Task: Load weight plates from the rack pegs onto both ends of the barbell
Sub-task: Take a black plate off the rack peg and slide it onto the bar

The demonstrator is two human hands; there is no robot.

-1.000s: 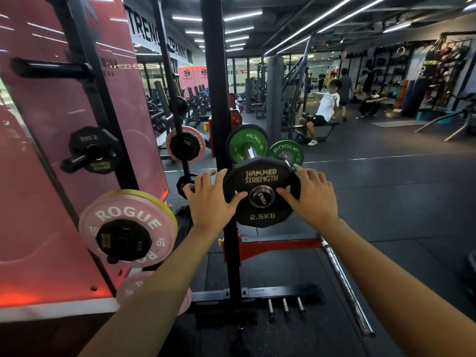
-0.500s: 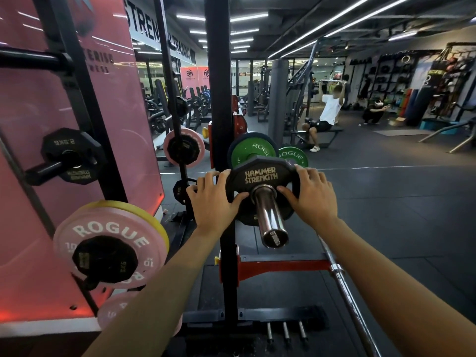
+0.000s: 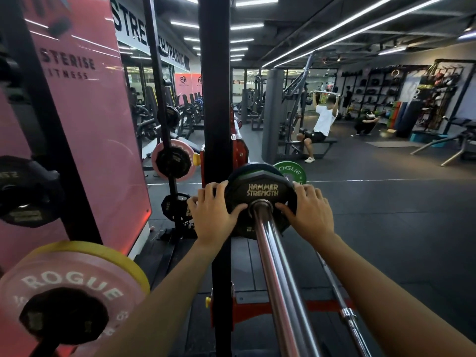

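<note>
the black hammer strength plate (image 3: 261, 195) has slid far down the barbell sleeve (image 3: 278, 274) since a second ago — left hand (image 3: 212, 211) and right hand (image 3: 307, 211) grip its rim, fingers spread, thumbs on its face — nearly seated against the green rogue plate (image 3: 292, 171).

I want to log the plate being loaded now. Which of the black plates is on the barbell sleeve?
The black Hammer Strength plate, held between left hand and right hand, with the chrome sleeve through it. The other black plates hang on rack pegs.
</note>
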